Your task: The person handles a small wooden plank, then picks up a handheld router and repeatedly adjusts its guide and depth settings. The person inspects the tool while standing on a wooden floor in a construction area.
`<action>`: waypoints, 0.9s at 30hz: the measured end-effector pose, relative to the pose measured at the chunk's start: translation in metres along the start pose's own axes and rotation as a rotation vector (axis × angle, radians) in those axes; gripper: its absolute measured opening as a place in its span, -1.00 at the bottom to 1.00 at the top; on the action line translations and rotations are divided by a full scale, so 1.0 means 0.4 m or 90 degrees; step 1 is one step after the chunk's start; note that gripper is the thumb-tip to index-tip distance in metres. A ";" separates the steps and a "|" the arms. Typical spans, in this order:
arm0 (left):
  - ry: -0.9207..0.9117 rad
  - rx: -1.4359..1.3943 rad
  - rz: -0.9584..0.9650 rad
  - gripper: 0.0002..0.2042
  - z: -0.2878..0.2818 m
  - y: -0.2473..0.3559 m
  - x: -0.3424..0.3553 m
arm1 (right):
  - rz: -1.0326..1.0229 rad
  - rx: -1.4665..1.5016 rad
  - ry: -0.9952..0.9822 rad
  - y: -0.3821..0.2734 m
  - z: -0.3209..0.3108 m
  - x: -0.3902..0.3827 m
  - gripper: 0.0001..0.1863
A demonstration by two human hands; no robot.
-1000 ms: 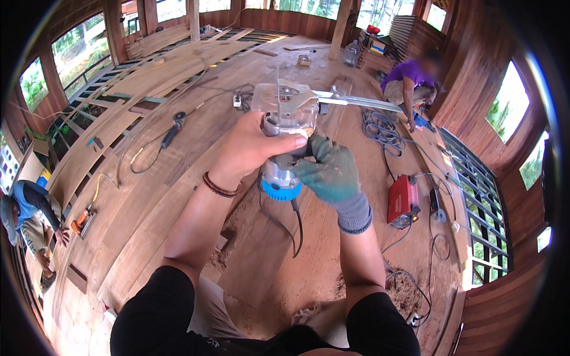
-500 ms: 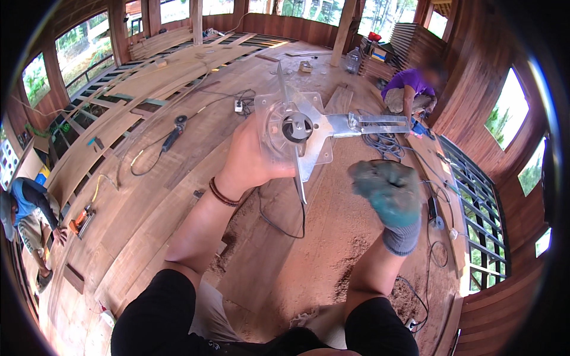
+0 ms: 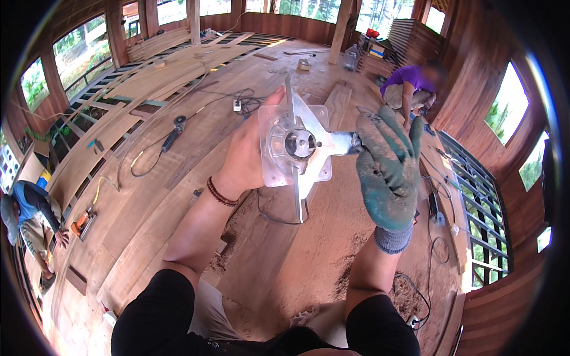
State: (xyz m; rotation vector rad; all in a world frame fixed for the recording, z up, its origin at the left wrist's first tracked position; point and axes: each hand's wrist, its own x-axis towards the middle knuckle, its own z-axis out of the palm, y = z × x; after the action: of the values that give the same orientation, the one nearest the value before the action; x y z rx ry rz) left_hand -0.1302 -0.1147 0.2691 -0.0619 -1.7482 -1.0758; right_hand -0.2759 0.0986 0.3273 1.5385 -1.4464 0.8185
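My bare left hand (image 3: 240, 151) grips a trim router from behind its clear square base plate (image 3: 273, 172), which faces me. A metal bracket (image 3: 320, 148) with upright blades crosses the plate, around the round centre opening. Its guide arm (image 3: 342, 142) reaches right to my gloved right hand (image 3: 389, 169), whose fingers are bent over the arm and hide its outer part. The router's body is mostly hidden behind the plate and my left hand.
A crouching co-worker in purple (image 3: 401, 80) is ahead right, another in blue (image 3: 27, 204) at left. An angle grinder (image 3: 172, 139), an orange power tool (image 3: 80, 222) and cables lie on the plank floor. Open joists (image 3: 487, 225) line the right side, loose boards (image 3: 119, 142) the left.
The router has turned from upright with blue cap down to base toward me. My right hand left its body, moved right, and has since risen onto the guide arm.
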 end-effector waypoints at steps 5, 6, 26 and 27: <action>-0.042 0.105 0.078 -0.06 -0.002 -0.010 -0.004 | 0.007 0.018 -0.061 0.000 -0.009 -0.002 -0.51; -0.039 0.068 0.040 -0.07 -0.003 -0.010 -0.008 | 0.005 0.015 -0.058 -0.001 -0.010 0.000 -0.51; 0.253 0.177 0.139 -0.46 -0.007 -0.006 -0.004 | -0.047 0.372 0.161 -0.096 0.153 -0.033 0.40; 0.244 0.209 0.152 -0.48 -0.014 -0.006 -0.002 | -0.029 0.365 0.125 -0.106 0.162 -0.035 0.42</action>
State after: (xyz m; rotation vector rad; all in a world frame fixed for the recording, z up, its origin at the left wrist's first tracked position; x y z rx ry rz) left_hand -0.1269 -0.1197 0.2672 0.1307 -1.5013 -0.5735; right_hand -0.2415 0.0452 0.2811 1.8312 -1.0774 1.3985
